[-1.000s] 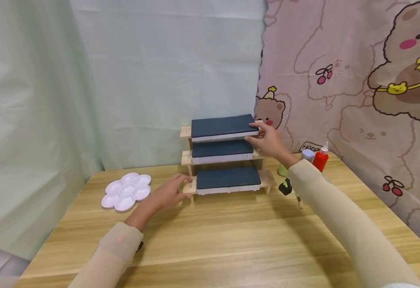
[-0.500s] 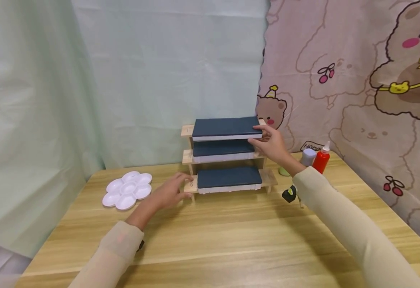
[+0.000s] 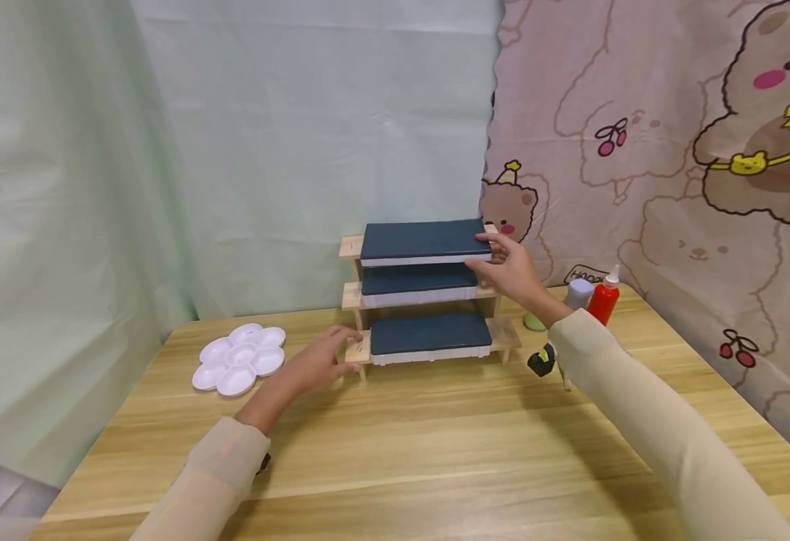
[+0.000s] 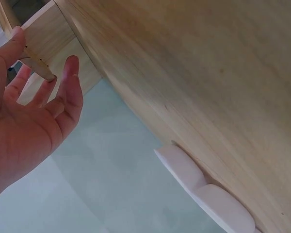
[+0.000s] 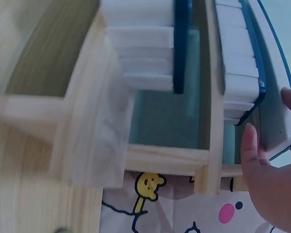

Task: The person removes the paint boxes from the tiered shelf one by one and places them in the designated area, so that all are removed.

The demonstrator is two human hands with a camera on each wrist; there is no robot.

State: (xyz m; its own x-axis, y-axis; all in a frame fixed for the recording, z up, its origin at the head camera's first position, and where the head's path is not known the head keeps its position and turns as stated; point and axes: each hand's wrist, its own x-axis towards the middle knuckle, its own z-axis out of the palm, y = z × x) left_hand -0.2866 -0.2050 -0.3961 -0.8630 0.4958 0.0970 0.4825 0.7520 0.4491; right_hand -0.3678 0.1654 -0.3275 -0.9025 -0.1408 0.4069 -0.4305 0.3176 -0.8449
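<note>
A wooden three-tier rack [image 3: 506, 330] stands at the back of the table. Each tier carries a white box with a dark blue lid: a top box [image 3: 425, 240], a middle box [image 3: 418, 279] and a bottom box [image 3: 431, 335]. At the top box's right end my right hand [image 3: 511, 269] grips it, thumb and fingers on opposite faces, as the right wrist view [image 5: 276, 182] also shows. My left hand [image 3: 316, 362] holds the left end of the bottom shelf [image 3: 358, 347]. In the left wrist view, its thumb and fingers lie on either side of the shelf end [image 4: 41, 68].
A white flower-shaped palette [image 3: 240, 359] lies to the left of the rack. On the right stand a red squeeze bottle [image 3: 603, 302] and a pale lilac-topped container [image 3: 579, 293], with a green item [image 3: 534, 321] partly behind the sleeve. Curtains hang close behind the table [image 3: 395, 466].
The top box's right end has shifted slightly right and lower with my right hand, so the box sits straighter on the rack. My left hand has stayed at the bottom shelf.
</note>
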